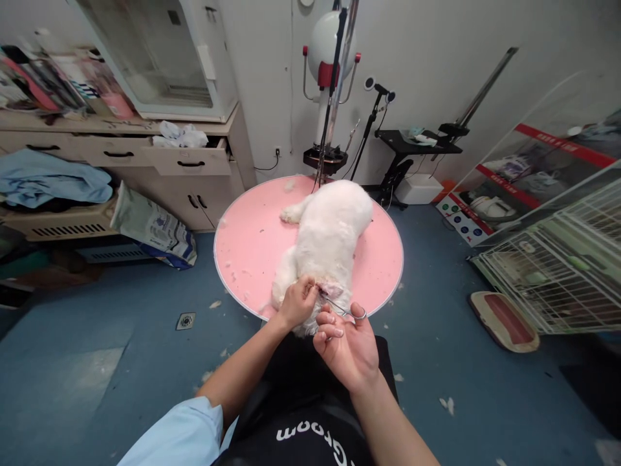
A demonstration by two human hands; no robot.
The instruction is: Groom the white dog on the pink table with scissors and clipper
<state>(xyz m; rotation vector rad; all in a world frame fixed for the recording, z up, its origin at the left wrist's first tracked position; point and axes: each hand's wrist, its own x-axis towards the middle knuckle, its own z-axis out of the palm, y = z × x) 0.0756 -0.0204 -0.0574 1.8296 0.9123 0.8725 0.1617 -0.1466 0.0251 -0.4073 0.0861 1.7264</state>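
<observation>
A white, short-clipped dog (332, 226) lies on a round pink table (247, 252), its head end toward me. Pinkish skin shows at its ear (332, 289). My left hand (298, 302) is closed in a pinch at the ear's left edge, fingertips against it. In my right hand (349, 349), palm up, is a slim metal ring-handled tool (339, 307), like scissors or a hemostat. My thumb is by one ring, and the fingers curl at the other side. The tool's tip reaches a dark spot at the ear beside my left fingertips; the exact tip is hidden.
Tufts of white hair lie on the table and the blue floor (194, 362). A metal pole (334, 97) and a dryer stand (325, 52) rise behind the table. Drawers (189, 162) are at the left; a wire cage (557, 259) and a shallow tray (504, 320) are at the right.
</observation>
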